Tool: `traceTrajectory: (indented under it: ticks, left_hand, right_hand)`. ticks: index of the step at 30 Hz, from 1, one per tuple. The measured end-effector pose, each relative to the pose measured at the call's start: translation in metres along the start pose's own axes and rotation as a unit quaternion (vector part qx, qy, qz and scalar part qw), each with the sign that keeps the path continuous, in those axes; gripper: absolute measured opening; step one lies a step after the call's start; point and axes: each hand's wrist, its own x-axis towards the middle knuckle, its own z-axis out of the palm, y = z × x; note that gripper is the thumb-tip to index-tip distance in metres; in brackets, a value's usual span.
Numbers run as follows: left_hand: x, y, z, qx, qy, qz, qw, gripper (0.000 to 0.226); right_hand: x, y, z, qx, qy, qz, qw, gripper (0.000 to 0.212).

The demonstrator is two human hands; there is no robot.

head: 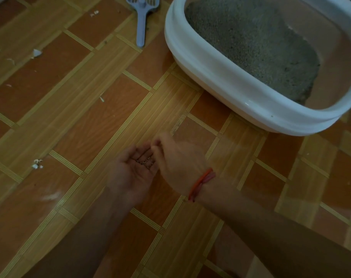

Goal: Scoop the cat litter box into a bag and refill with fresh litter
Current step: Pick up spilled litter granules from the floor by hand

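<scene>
Left hand (134, 169) palm-up, relaxed, cradles stray grains (145, 162); right hand (178, 163) pinches them; both below-left of litter box (210, 77), right nearer.

- The left hand (133, 169) lies palm up, low in the middle of the view, with its fingers loosely cupped and pointing up and to the right.
- A few small grains (145, 162) rest in its palm, near the base of the fingers.
- The right hand (177, 157) is turned back up, just beside the left one, and is blurred.
- Its fingertips (155, 144) are bunched together over the left fingers; whether they pinch anything cannot be told.
- The left forearm (80, 237) and the right forearm (270, 227) are bare, rising from the bottom edge and converging.
- A red cord (200, 183) circles the right wrist.
</scene>
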Motion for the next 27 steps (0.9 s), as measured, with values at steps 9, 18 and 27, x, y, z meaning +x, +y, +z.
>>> traceTrajectory:
  ticks: [9,18,27]
  left_hand:
    - [0.0,0.002,-0.001,0.02,-0.008,0.0,1.0,0.041]
    - [-0.006,0.002,0.011,-0.017,-0.006,0.002,1.0,0.053]
    - [-0.006,0.003,0.012,-0.021,0.0,0.002,1.0,0.054]
  right_hand:
    - [-0.006,-0.001,0.01,0.05,0.064,-0.061,0.995,0.02]
    - [0.02,0.072,-0.007,0.05,0.11,0.103,0.987,0.015]
    - [0.031,0.076,-0.004,0.021,0.102,0.097,0.99,0.017]
